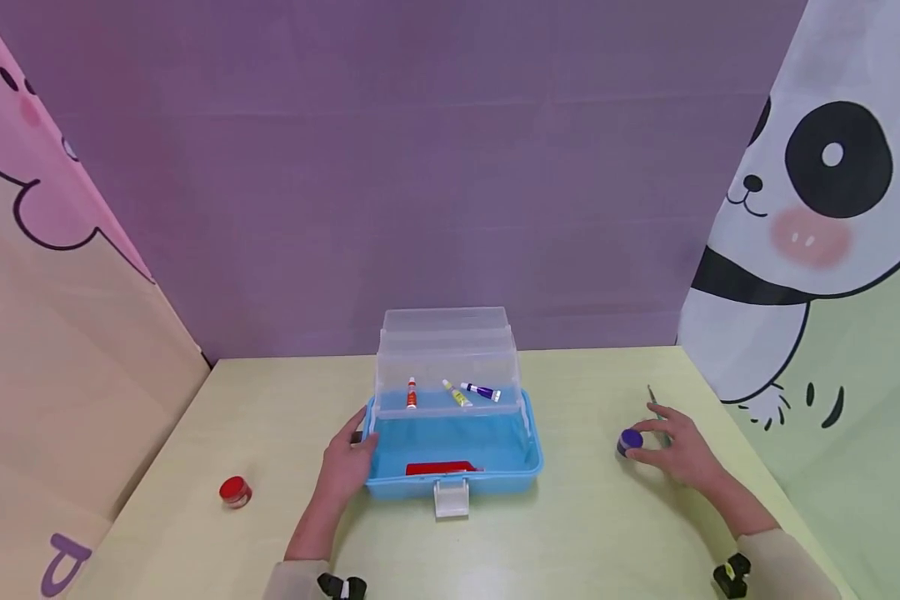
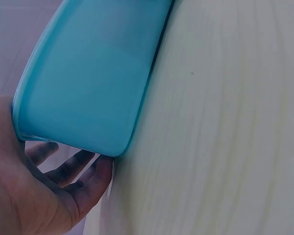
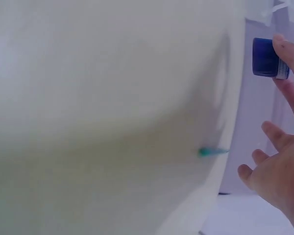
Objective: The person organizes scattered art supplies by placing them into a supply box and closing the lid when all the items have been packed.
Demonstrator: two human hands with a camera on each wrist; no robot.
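A light blue plastic box (image 1: 487,483) with a clear lid raised at the back stands mid-table. My left hand (image 1: 348,458) holds its left end, thumb at the rim; in the left wrist view, curved fingers (image 2: 95,183) touch the end wall (image 2: 83,105). Inside lies a red tube (image 1: 440,468); small orange-red (image 1: 412,393), yellow (image 1: 457,393) and purple (image 1: 482,392) paint tubes show through the clear plastic. At the right, my right hand (image 1: 678,446) pinches a small blue paint jar (image 1: 629,442) between thumb and fingers, lifted off the table in the right wrist view (image 3: 265,58).
A small red-lidded jar (image 1: 236,492) stands on the table at the left. A thin paintbrush with a green handle (image 1: 652,397) lies partly behind my right hand. The box's white latch (image 1: 452,498) hangs at its front. A purple cloth wall (image 1: 435,183) rises behind the table.
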